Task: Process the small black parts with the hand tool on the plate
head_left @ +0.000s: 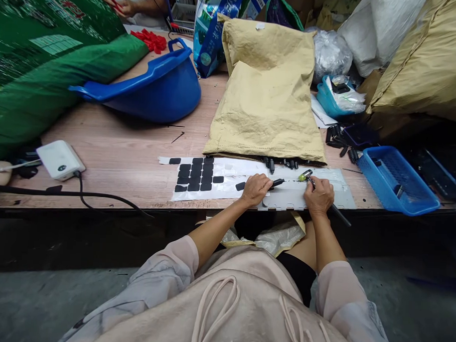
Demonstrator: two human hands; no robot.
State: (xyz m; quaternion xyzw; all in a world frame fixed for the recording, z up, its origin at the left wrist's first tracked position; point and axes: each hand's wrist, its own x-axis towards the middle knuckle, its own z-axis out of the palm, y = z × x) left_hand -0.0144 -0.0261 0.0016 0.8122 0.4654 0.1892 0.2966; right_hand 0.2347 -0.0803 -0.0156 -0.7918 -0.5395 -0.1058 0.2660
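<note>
At the tabletop's (112, 152) near edge our left hand (255, 190) is closed on a small black part (277, 182) whose long axis points right toward our right hand (319, 196), clamped around tweezers (310, 180) just beside it.

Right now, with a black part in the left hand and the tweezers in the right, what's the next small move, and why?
Probably bring the tweezers tip across to the black part pinched in the left hand. The right hand holds the tool just beside it, something small and yellow-green sits at its tip, and both rest on the backing sheet, a short gap apart.
</note>
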